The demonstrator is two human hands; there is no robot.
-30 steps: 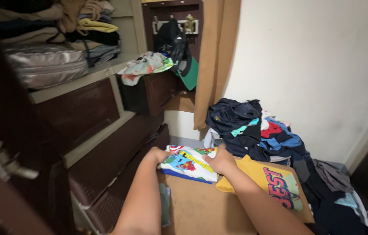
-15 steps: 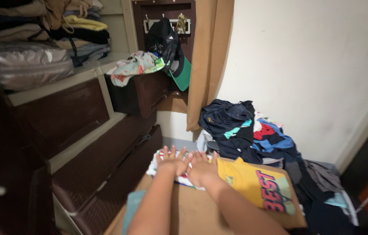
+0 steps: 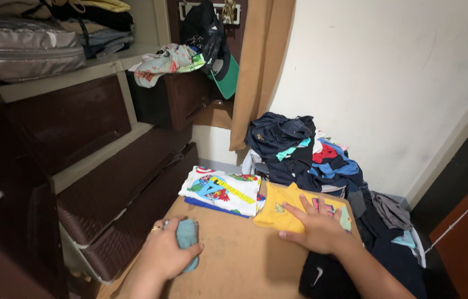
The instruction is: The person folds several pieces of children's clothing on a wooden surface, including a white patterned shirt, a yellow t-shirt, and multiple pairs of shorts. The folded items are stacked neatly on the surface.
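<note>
Teal cloth (image 3: 187, 235), small and bunched, sits at the bench's (image 3: 239, 263) left edge, the left hand (image 3: 168, 253) curled around it with fingers closed on the fabric. Right of it bare bench surface stretches toward the near edge. Beyond that gap, at the far edge, lies a folded white cartoon shirt (image 3: 221, 191). Further right, a yellow shirt (image 3: 279, 213) lies under the right hand (image 3: 318, 228), fingers spread flat. Past the right edge, a clothes pile (image 3: 306, 155) crowds the floor.

One head-worn camera looks down and forward, close over a brown table (image 3: 234, 260), drawers at frame left, clothes pile (image 3: 311, 158) beyond
</note>
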